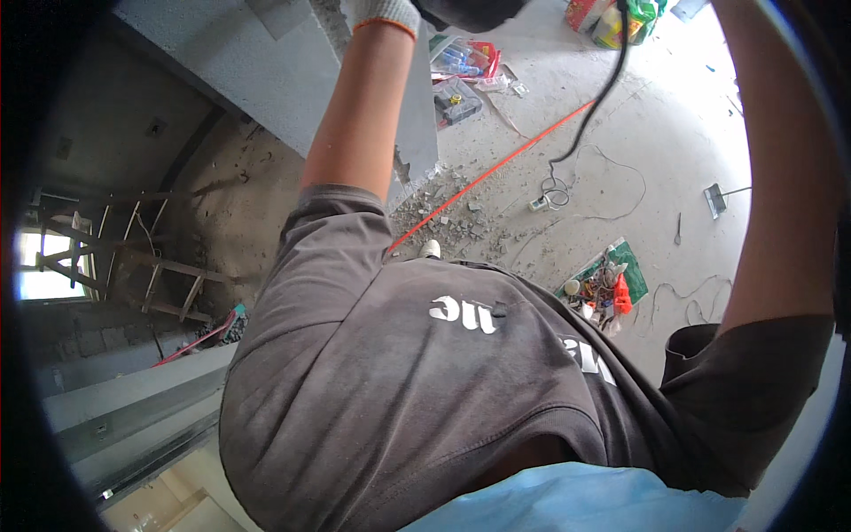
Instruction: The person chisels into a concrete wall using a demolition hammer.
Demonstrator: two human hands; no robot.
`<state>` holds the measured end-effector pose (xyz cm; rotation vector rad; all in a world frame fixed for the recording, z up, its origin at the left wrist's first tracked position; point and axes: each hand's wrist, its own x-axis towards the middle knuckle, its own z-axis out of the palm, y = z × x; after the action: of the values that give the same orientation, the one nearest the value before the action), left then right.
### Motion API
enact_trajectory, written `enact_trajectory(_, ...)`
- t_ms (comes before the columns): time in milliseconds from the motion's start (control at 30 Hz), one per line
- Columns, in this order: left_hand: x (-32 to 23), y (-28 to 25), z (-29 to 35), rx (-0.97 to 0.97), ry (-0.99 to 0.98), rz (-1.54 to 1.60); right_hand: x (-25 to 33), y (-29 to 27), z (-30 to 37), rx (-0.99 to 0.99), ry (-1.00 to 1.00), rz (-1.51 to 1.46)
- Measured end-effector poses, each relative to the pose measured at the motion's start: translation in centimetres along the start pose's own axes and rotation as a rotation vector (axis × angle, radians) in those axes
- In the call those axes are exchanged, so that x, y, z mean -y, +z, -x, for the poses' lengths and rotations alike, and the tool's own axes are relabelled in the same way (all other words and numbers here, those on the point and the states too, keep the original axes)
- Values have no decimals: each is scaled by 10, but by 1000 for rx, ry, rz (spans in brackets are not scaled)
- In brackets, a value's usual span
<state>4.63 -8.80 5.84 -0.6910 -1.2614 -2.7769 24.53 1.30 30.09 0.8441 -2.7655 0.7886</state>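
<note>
My left hand [383, 12] wears a white knit glove with an orange cuff and is raised to the picture's top edge, against a grey concrete block wall [257, 66]. Only the glove's wrist end shows, so its grip is hidden. Just right of it is a dark tool body [465, 11], cut off by the edge. A black cable [610, 84] hangs from the top down to the floor. My right forearm [784, 177] rises along the right rim, and its hand is out of the picture. My grey T-shirt [417, 399] fills the lower middle.
On the concrete floor far below lie rubble [443, 213], an orange line [496, 168], a white power strip [539, 204], clear plastic boxes [456, 99], a green bag of small tools [612, 282] and a trowel [714, 200]. A wooden trestle [133, 262] stands at the left by a window [44, 266].
</note>
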Motion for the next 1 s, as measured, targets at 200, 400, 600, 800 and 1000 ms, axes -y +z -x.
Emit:
enact_trajectory(200,16,-23,9,-57,11,-79,17,14,-25,131,-53,187)
enact_trajectory(400,109,-88,81,-202,-144,84,-10,71,28,148,-32,278)
enact_trajectory(600,168,-145,185,-301,-409,358,-51,193,198,-382,334,-318)
enact_trajectory(800,99,-92,225,-140,-628,434,-68,261,277,-227,488,-190)
enact_trajectory(1000,90,-98,203,11,-415,52,-71,253,269,-161,534,-343)
